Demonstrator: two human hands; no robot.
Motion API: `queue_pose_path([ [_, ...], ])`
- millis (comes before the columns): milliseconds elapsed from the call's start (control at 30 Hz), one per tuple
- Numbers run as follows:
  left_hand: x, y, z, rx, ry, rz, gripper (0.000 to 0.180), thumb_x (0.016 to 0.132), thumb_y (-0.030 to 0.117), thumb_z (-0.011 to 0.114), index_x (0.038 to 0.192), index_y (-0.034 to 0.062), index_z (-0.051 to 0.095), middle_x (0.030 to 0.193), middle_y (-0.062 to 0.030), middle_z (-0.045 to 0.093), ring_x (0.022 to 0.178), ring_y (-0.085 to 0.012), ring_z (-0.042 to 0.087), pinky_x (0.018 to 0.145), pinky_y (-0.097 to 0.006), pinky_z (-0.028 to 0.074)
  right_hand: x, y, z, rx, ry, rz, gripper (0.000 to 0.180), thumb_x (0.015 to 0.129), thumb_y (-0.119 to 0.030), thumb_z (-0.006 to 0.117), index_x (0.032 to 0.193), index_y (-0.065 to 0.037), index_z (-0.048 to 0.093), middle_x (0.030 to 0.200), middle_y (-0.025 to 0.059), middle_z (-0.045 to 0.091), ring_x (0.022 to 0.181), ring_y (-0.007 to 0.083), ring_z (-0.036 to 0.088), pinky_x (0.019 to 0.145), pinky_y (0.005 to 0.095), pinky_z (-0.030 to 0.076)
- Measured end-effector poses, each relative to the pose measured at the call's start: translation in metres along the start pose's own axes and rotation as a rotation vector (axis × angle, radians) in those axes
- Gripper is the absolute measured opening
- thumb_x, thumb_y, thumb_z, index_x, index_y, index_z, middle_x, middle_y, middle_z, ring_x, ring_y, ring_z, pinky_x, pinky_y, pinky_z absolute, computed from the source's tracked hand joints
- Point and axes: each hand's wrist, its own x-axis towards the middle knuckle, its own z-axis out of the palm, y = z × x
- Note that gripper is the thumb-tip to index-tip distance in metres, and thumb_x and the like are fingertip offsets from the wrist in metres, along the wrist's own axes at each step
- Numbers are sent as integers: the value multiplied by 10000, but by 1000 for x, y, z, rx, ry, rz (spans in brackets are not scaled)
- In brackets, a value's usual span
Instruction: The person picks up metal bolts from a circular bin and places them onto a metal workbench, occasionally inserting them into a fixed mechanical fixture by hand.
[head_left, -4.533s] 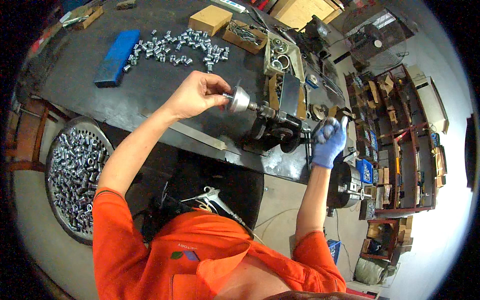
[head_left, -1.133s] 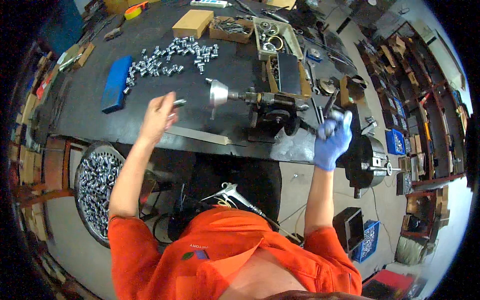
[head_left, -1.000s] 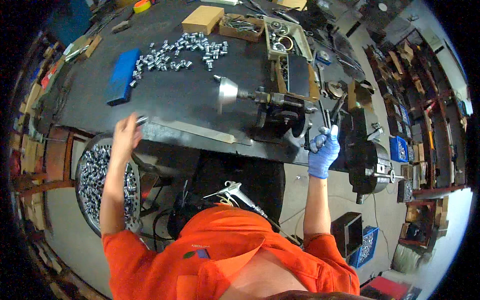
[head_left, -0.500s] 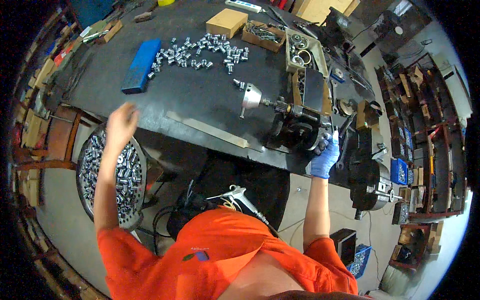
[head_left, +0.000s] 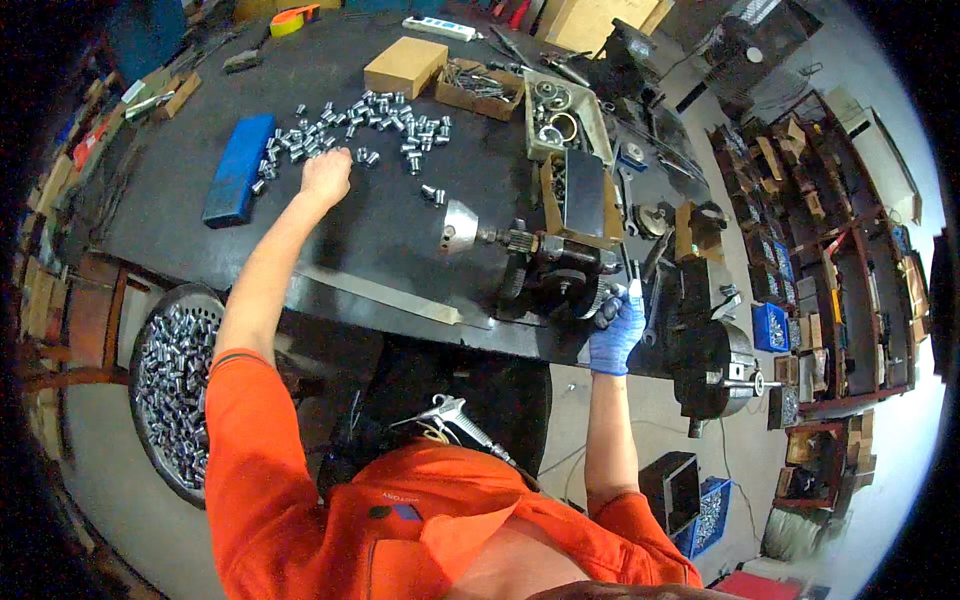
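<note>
My bare left hand (head_left: 327, 178) is at the near edge of a spread of small shiny metal fittings (head_left: 345, 125) on the dark table. Its fingers are curled closed; whatever they hold is hidden. My right hand (head_left: 618, 335), in a blue and grey work glove, is closed around the toothed wheel (head_left: 597, 298) at the right end of a small dark bench machine (head_left: 565, 270). A silver cone-shaped chuck (head_left: 459, 226) sticks out from the machine's left end. Two loose fittings (head_left: 432, 194) lie just beyond the chuck.
A blue block (head_left: 240, 172) borders the fittings on the left. A perforated round tray (head_left: 140, 400) heaped with fittings stands lower left. A flat metal bar (head_left: 385, 295) lies along the table's front edge. Boxes, wrenches and a vise (head_left: 715, 370) are on the right.
My left hand has moved from above the round tray, forward and right, to the fittings on the table. My right hand stays at the machine's wheel. The whole view has shifted slightly.
</note>
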Motion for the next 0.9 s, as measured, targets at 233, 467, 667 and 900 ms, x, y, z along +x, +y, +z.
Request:
queue_pose_path([
  [233,-73,40,-80,-1457,-334,-168,185,768,72,633,922,-18,584,775,-95,639,666,-174,614,594,-295,499,7,7,-11,65,-13,85,370,906,-386,466,747,-66,562,494,-58,369,381,40,293,330,177,225],
  [467,-95,103,-113,-1834,-239,74,174,794,35,607,932,-69,586,762,-95,625,615,-145,601,594,-250,504,9,8,-11,17,-76,41,375,907,-388,461,750,-63,564,486,-45,383,373,49,305,329,186,240],
  [667,-94,99,-111,-1831,-305,109,192,784,23,613,942,-83,584,777,-114,633,628,-151,613,616,-254,496,-2,0,-4,5,0,-4,359,896,-355,502,769,-23,555,475,-45,339,373,47,285,335,190,237],
  [900,-95,98,-115,-1797,-268,119,205,786,38,616,949,-83,585,773,-118,639,621,-149,616,625,-246,485,-25,-25,-7,-40,-77,-80,396,902,-381,477,790,-10,562,466,-46,322,374,44,263,341,197,227],
])
